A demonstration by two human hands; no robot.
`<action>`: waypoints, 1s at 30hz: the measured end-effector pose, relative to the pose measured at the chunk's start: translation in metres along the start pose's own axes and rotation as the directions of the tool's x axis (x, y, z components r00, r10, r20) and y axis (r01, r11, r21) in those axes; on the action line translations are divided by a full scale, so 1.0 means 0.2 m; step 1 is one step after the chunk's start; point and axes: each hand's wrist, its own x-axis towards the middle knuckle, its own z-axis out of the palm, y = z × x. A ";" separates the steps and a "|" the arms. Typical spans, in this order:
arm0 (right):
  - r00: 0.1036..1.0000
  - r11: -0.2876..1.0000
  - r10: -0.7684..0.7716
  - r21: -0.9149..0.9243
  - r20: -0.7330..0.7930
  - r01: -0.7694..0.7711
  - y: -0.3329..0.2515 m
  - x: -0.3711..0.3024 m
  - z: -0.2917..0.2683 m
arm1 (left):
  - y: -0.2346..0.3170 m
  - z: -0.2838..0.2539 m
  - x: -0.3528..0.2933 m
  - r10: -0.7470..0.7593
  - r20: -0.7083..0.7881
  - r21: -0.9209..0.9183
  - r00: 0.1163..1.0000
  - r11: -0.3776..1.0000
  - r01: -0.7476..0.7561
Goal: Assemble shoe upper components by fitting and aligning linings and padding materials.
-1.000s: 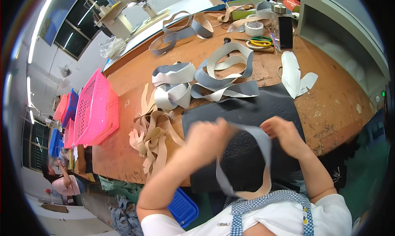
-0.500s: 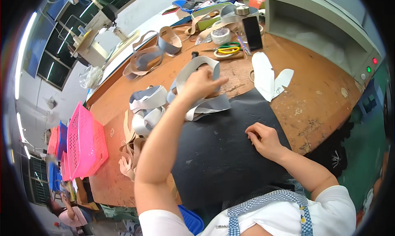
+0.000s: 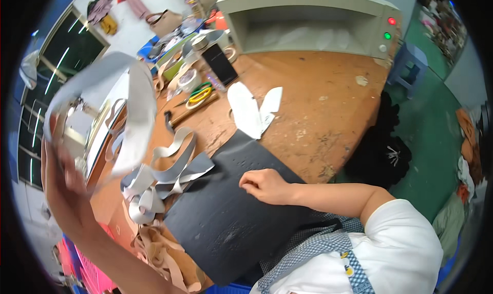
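My left hand (image 3: 72,173), raised at the far left and blurred, is closed on a wide looped strip (image 3: 141,104), grey on one side and white on the other. The loop arches up above the hand. My right hand (image 3: 264,185) lies with loosely curled fingers on a black mat (image 3: 221,232), and nothing shows in it. More grey-and-white strips (image 3: 179,165) lie in loose curls at the mat's left edge. Beige strips (image 3: 156,253) are heaped nearer to me.
White cut pieces (image 3: 245,109) lie beyond the mat. Yellow-handled scissors (image 3: 200,96), a tape roll (image 3: 189,79) and a phone (image 3: 220,65) leaning on a bottle sit behind. A grey open-fronted machine (image 3: 308,50) stands at the back; a pink basket (image 3: 95,268) is lower left.
My left hand has lifted a looped strip off the pile and swung it up to the left. The view has turned to the right. My right hand stays curled on the mat.
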 end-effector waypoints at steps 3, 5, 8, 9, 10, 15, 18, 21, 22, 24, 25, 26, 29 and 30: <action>0.990 0.978 0.110 0.167 0.087 -0.123 -0.05 -0.01 -0.07 | -0.08 0.00 -0.31 0.113 0.165 0.026 0.980 0.993 -0.118; 0.953 0.914 0.253 0.283 0.166 -0.292 -0.09 0.00 -0.18 | -0.34 -0.22 -0.37 -0.176 0.338 -0.236 0.924 0.935 0.265; 0.990 0.995 -0.020 -0.095 -0.143 0.007 0.08 0.06 -0.37 | -0.83 -0.33 -0.65 -0.503 0.145 -0.173 0.852 0.835 0.523; 0.984 0.990 -0.011 -0.143 -0.180 -0.015 0.12 0.10 -0.45 | -0.99 -0.43 -0.73 -0.627 0.136 -0.159 0.767 0.751 0.641; 0.970 0.966 -0.065 -0.259 -0.236 0.002 0.23 0.15 -0.55 | -1.09 -0.46 -0.81 -0.726 0.096 -0.216 0.681 0.653 0.726; 0.910 0.622 -0.104 -0.740 -0.401 -0.255 0.75 0.52 -1.22 | -1.12 -0.69 -0.89 -0.690 0.081 -0.075 0.719 0.715 0.695; 0.864 0.394 -0.002 -0.794 -0.504 -0.462 0.98 0.70 -1.54 | -1.14 -0.79 -0.87 -0.585 -0.178 0.293 0.791 0.736 0.610; 0.842 0.269 0.003 -0.810 -0.540 -0.521 1.13 0.78 -1.68 | -1.17 -1.03 -0.92 -0.150 -0.069 0.741 0.986 0.655 0.151; 0.842 0.266 0.008 -0.811 -0.539 -0.521 1.17 0.78 -1.73 | -1.11 -0.94 -0.91 -0.155 -0.068 0.741 0.986 0.654 0.154; 0.832 0.179 0.123 -0.812 -0.541 -0.555 1.25 0.78 -1.81 | -0.88 -0.71 -0.96 -0.250 -0.203 0.624 0.947 0.712 0.322; 0.852 0.131 0.097 -0.842 -0.515 -0.524 1.27 0.80 -1.81 | -0.74 -0.57 -1.00 -0.253 -0.228 0.637 0.940 0.691 0.340; 0.862 0.146 0.038 -0.851 -0.505 -0.505 1.29 0.81 -1.80 | -0.60 -0.39 -1.04 -0.239 -0.170 0.653 0.956 0.699 0.291; 0.887 0.232 -0.122 -0.881 -0.446 -0.412 1.24 0.90 -1.66 | -0.43 -0.10 -1.15 -0.357 0.011 0.405 0.934 0.855 0.323; 0.901 0.288 -0.155 -0.891 -0.406 -0.352 1.21 0.92 -1.58 | -0.39 -0.01 -1.16 -0.433 0.117 0.444 0.894 0.828 0.343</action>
